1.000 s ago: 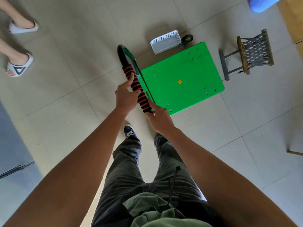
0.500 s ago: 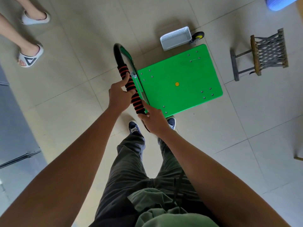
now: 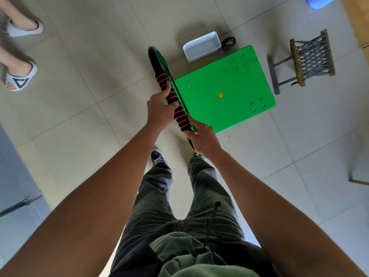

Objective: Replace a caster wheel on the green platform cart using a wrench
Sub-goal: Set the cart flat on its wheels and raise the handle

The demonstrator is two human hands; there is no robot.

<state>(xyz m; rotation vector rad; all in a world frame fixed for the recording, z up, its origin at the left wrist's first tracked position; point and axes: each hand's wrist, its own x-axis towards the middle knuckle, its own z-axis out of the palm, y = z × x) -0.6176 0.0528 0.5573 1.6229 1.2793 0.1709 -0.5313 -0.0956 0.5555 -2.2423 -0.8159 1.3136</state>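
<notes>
The green platform cart (image 3: 229, 84) stands on the tiled floor in front of me, its deck dotted with bolt heads and a yellow disc at the centre. Its black handle (image 3: 171, 96), wrapped in black and orange foam, rises at the near left. My left hand (image 3: 159, 110) grips the foam part. My right hand (image 3: 201, 138) grips the handle's lower end close to the deck corner. A loose caster wheel (image 3: 229, 42) with a yellow hub lies beyond the cart's far edge. No wrench is visible.
A white perforated plastic basket (image 3: 201, 48) lies beside the loose caster. A small folding stool with a woven seat (image 3: 311, 60) stands right of the cart. Another person's feet in white slippers (image 3: 20, 76) are at the far left. A blue object (image 3: 319, 2) sits top right.
The cart and the view have shifted slightly between frames; my left thumb, raised along the handle earlier, now closes round the foam. Both hands stay on the handle.
</notes>
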